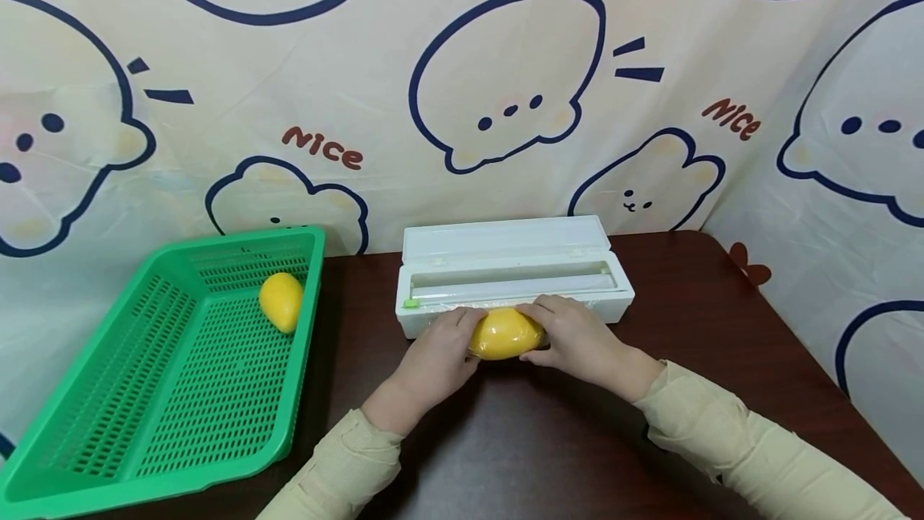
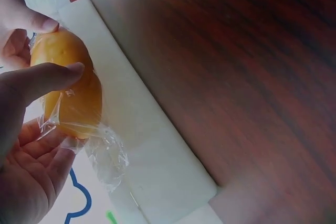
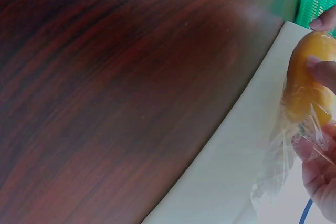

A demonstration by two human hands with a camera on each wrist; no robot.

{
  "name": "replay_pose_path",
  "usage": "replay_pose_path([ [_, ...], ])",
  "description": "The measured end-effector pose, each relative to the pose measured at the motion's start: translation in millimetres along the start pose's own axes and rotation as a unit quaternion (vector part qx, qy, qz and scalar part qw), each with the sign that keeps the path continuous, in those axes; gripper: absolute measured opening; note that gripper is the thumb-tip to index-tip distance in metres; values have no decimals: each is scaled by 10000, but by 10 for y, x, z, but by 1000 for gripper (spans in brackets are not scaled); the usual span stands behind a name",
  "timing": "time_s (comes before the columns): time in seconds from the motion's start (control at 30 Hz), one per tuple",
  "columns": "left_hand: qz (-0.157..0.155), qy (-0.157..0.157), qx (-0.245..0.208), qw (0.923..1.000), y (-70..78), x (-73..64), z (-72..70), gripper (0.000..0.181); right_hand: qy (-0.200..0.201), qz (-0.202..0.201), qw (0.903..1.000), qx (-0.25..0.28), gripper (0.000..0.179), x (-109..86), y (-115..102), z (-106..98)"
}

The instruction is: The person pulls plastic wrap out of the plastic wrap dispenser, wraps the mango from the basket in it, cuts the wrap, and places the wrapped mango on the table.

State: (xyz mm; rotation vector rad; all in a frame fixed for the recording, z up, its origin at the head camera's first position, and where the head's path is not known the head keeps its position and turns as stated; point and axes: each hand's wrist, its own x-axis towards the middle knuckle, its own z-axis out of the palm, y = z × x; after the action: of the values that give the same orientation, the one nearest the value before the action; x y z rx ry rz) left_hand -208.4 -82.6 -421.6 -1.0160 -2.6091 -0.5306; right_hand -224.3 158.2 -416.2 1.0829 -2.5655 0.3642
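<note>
A yellow mango point(image 1: 506, 334) with clear plastic film around it is held between both hands, close over the front of a white cling film box point(image 1: 617, 310). My left hand point(image 1: 442, 357) grips the mango's left end, its thumb lying across the skin in the left wrist view. On the other end, my right hand point(image 1: 580, 341) holds with thumb and fingers. Loose crinkled film point(image 2: 108, 156) hangs from the mango in the left wrist view. Inside the box, its lid point(image 1: 505, 241) raised, lies a roll of film point(image 1: 512, 286). A small green piece point(image 1: 411, 303) sits at the box's front left edge.
A green perforated basket point(image 1: 294, 392) stands to the left, with another yellow mango point(image 1: 281, 302) inside by its right wall. The dark wooden table point(image 1: 505, 456) meets a patterned cloth backdrop point(image 1: 491, 191) behind the box.
</note>
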Motion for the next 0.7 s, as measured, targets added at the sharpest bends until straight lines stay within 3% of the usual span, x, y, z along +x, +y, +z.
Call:
replay_pose_path([
  [0.37, -161, -157, -294, 9993, -7, 22, 6, 61, -425, 454, 9973, 400, 61, -6, -7, -5],
  [0.7, -527, -640, -517, 9952, 2, 66, -19, 64, -638, 553, 9957, 390, 58, 24, -36, -39],
])
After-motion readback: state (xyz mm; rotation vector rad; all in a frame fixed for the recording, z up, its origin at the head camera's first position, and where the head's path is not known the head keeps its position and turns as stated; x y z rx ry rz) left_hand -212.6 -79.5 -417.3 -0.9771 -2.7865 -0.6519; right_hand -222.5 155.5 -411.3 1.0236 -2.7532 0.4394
